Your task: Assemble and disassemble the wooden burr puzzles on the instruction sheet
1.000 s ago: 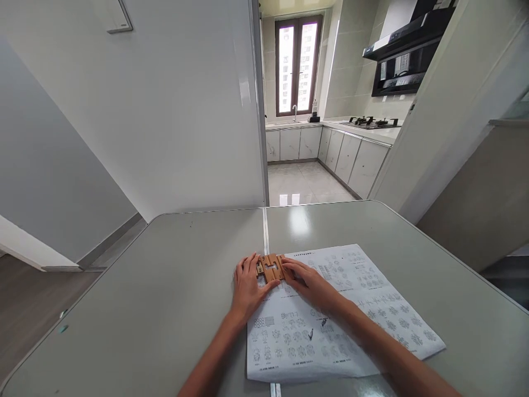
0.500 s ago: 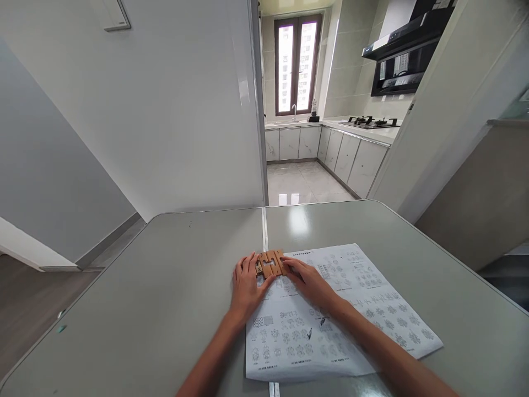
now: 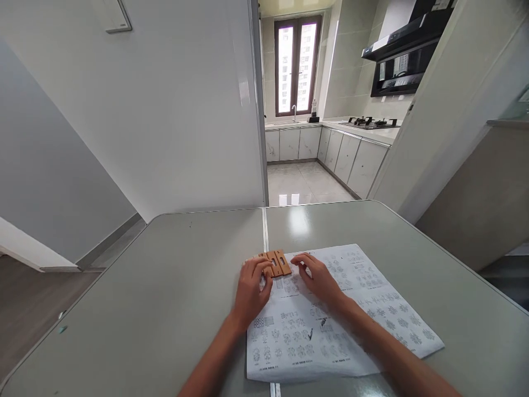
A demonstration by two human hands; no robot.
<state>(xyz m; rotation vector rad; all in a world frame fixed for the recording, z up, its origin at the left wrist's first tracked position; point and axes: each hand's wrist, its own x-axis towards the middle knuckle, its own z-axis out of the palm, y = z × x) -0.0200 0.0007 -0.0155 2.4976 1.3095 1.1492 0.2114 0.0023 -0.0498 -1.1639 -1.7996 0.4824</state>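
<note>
Flat wooden puzzle pieces (image 3: 279,263) lie side by side in a row at the far left corner of a printed sheet (image 3: 297,358). They have slots and small dark marks. My left hand (image 3: 251,286) bends over the left end of the row, fingers and thumb closed on a wooden piece there and hiding most of it. Just right of the row, my right hand (image 3: 317,278) hovers over the paper with its fingers loosely curved and thumb apart, holding nothing. The sheet is covered in small printed diagrams, with two dark pen ticks.
The sheet rests on a grey-green table (image 3: 165,309) with a light seam (image 3: 265,229) down its middle. A small green bit (image 3: 62,329) lies near the left edge. Beyond the table are a white wall (image 3: 185,110) and a kitchen with a gas hob (image 3: 369,122).
My right hand has let go of the right end of the row and shifted slightly right. My left fingers have moved right over the pieces and curled, covering the left part.
</note>
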